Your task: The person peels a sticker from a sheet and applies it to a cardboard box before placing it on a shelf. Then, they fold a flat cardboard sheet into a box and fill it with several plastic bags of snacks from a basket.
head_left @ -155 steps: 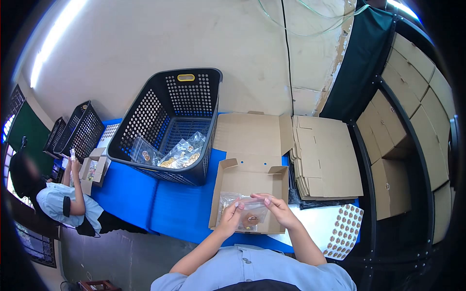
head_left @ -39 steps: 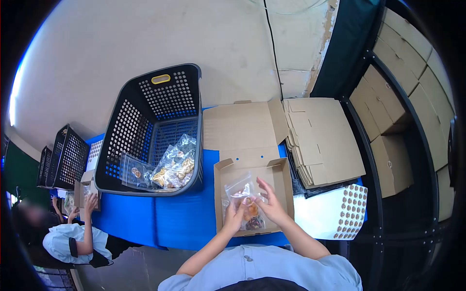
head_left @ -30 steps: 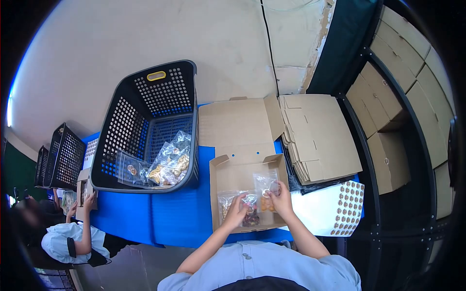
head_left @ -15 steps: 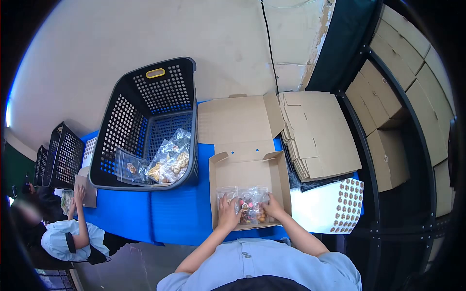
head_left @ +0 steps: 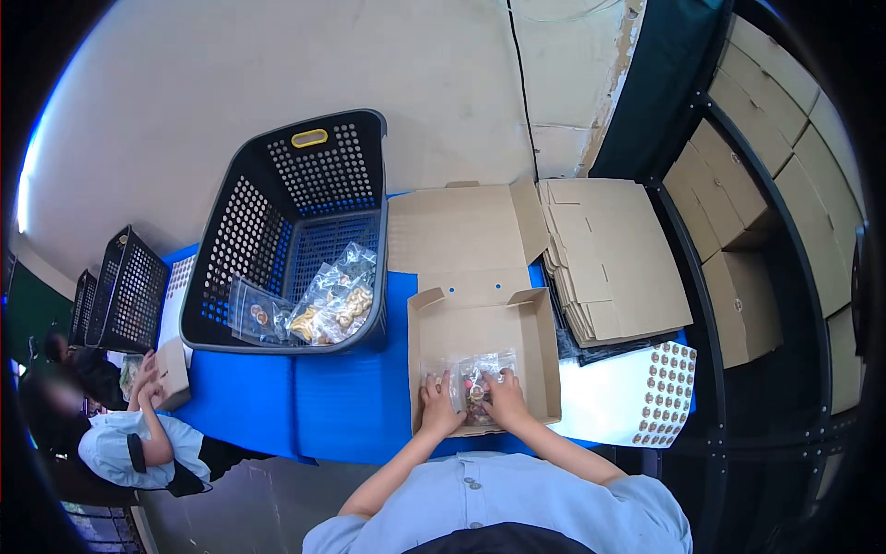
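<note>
An opened cardboard box [head_left: 546, 369] stands in front of me on the blue-covered table. Clear plastic bags [head_left: 479, 390] of small colourful pieces, pink and brown among them, lie flat inside near its front wall. My left hand [head_left: 441, 406] rests on the left part of the bags, fingers stretched out and apart. Over their right part lies my right hand [head_left: 504, 403], fingers likewise extended and close to the round label. Both hands touch the plastic without visibly wrapping round it. What lies under my palms is hidden.
Left of the box, a black perforated basket [head_left: 284, 347] holds several filled bags [head_left: 340, 300]. Flat folded cartons [head_left: 618, 258] are stacked at the right, with a sticker sheet [head_left: 664, 397] before them. Shelved boxes [head_left: 743, 305] stand far right. Another person [head_left: 138, 448] works at the left.
My right hand has moved left from the bags' right edge onto their middle. My left hand stays on the left part. The view has shifted slightly.
</note>
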